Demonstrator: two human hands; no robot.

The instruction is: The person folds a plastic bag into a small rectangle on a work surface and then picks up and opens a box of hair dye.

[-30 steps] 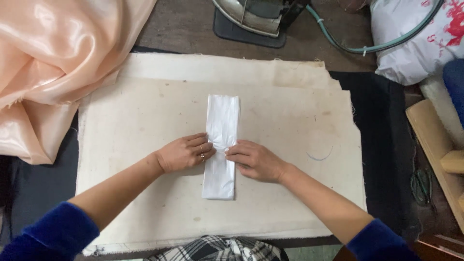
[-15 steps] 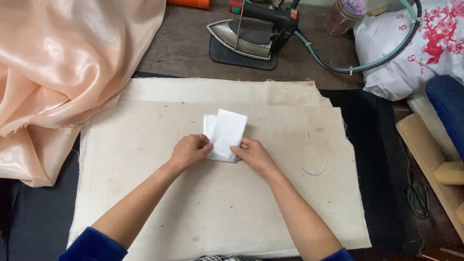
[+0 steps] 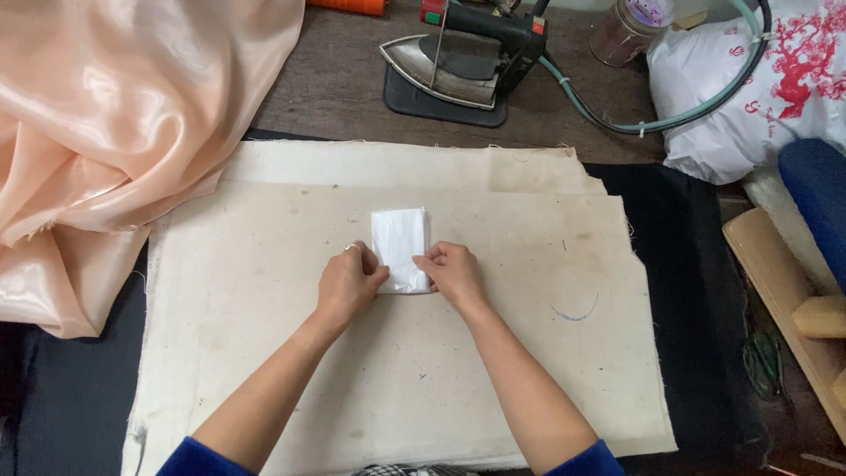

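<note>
While both hands press a folded white cloth (image 3: 401,242) onto the cream pad (image 3: 264,335), their fingers pinch its near edge. Left hand (image 3: 346,286) holds the left corner, right hand (image 3: 453,275) the right; an iron (image 3: 458,66) sits far off.

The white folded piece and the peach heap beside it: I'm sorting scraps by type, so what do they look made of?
White folded piece: thin, matte, probably woven fabric or interfacing; it holds crisp folds. Peach heap: satin-like cloth, with glossy highlights and soft drapes.

Near edge of white folded cloth (image 3: 401,247) under both hands' fingers.
</note>
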